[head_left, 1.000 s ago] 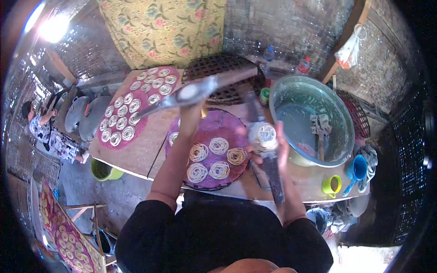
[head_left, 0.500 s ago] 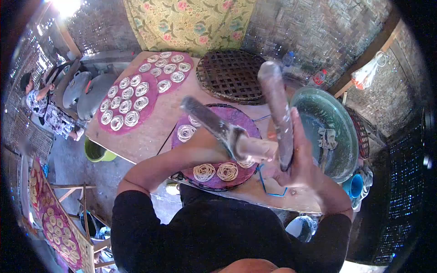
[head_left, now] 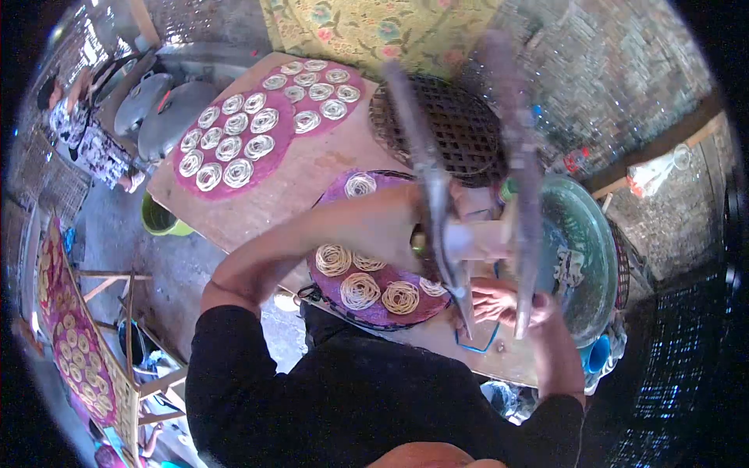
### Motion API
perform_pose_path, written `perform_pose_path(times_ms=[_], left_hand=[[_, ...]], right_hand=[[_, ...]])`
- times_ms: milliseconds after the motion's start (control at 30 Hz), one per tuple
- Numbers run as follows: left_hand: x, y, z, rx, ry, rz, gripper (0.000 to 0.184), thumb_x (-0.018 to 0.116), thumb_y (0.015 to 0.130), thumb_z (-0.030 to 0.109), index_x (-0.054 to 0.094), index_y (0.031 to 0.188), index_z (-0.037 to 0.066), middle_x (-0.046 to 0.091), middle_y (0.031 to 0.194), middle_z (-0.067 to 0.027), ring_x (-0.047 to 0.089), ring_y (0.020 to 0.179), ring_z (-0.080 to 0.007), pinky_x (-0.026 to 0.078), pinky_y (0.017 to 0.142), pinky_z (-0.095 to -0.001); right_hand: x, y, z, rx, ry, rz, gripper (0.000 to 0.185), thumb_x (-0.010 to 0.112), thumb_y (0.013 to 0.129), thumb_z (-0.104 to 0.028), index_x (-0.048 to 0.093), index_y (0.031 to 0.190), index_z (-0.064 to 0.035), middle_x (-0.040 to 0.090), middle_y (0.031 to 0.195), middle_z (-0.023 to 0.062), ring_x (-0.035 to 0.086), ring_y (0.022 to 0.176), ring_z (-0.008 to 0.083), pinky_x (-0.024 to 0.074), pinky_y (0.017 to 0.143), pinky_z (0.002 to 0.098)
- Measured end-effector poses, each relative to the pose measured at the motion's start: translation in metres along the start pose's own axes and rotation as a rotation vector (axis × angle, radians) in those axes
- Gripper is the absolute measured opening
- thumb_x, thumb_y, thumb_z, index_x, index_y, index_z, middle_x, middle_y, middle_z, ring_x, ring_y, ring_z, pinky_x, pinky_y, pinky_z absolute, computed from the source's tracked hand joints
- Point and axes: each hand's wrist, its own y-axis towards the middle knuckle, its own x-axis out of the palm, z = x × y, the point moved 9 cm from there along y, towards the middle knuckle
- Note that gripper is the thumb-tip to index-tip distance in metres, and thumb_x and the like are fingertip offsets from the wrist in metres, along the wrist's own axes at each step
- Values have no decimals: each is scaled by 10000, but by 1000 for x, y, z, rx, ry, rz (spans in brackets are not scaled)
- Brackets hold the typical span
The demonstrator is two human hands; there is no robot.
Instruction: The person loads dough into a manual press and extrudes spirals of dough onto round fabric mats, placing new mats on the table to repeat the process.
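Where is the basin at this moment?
In the head view, the basin stands on the right part of the table, just right of the right hand.

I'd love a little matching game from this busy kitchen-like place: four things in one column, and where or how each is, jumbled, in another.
Things:
1. Long-barred tool
2. Purple-lined tray
3. Green bucket
4. Flowered cloth

Places or states:
A. Standing on the floor
B. Hanging by the wall
C. Raised above the table
D. Bearing coiled strands

Pairs: 1-C, 2-D, 3-A, 4-B
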Motion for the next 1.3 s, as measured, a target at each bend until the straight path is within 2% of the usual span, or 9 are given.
perform_pose_path(times_ms=[100,167,267,333,467,733,800,867,1300], left_hand=[[-58,14,32,297,-352,275,615,717,733,371,475,1179,23,570,1091,-159,557,1049,-265,436,905,-363],[-107,30,36,571,-1365,265,613,524,839,493,438,1226,26,555,1128,-160,506,1122,-307,401,964,-395],[-127,52,9,569,-1204,163,637,393,887,379,258,1349,-38,419,1321,-200,431,1212,-321,331,1047,-392],[-129,58,-45,463,-1064,422,639,374,870,560,452,1227,36,539,1161,-162,481,1153,-316,393,960,-461],[-90,69,-223,252,-1874,423,633,341,863,606,504,1147,65,562,1101,-159,524,1064,-319,412,890,-469],[-52,22,-333,454,-1811,775,478,419,887,481,534,1023,38,555,988,-146,530,955,-302,432,863,-422],[-51,25,-327,505,-1657,507,423,411,897,455,524,985,57,548,924,-111,526,907,-276,446,821,-415],[-76,29,-309,583,-1780,804,401,403,897,463,517,934,80,538,868,-74,525,880,-251,450,790,-403],[-90,20,-274,585,-1864,826,411,445,854,519,518,865,115,507,816,-83,498,826,-278,431,747,-393]], right_hand=[[19,30,-14,-60,389,-177,1242,428,602,-853,211,1366,102,544,1052,252,587,861,318,471,767,397],[20,46,-19,-51,470,-211,1248,374,603,-873,217,1362,105,551,1029,266,589,867,330,473,762,403],[1,54,-21,-16,471,-115,1264,293,605,-903,226,1357,111,563,994,288,593,875,347,474,754,412],[-35,47,-16,81,375,155,1241,279,631,-895,231,1353,113,566,997,303,599,882,360,481,758,430],[-93,68,-1,278,372,347,974,345,775,-748,346,1315,62,585,1010,303,624,874,382,499,792,482],[-101,98,9,521,16,545,887,421,772,-727,462,1222,37,625,848,202,642,737,289,549,643,375],[-115,89,-1,533,-146,640,845,417,802,-692,478,1191,55,627,861,242,652,712,305,547,631,390],[-114,90,-13,557,-190,637,814,418,809,-684,498,1160,47,623,863,232,644,710,299,541,636,379],[-91,84,-39,502,-313,636,668,439,841,-626,562,1049,-4,625,772,160,640,636,238,524,553,340]])
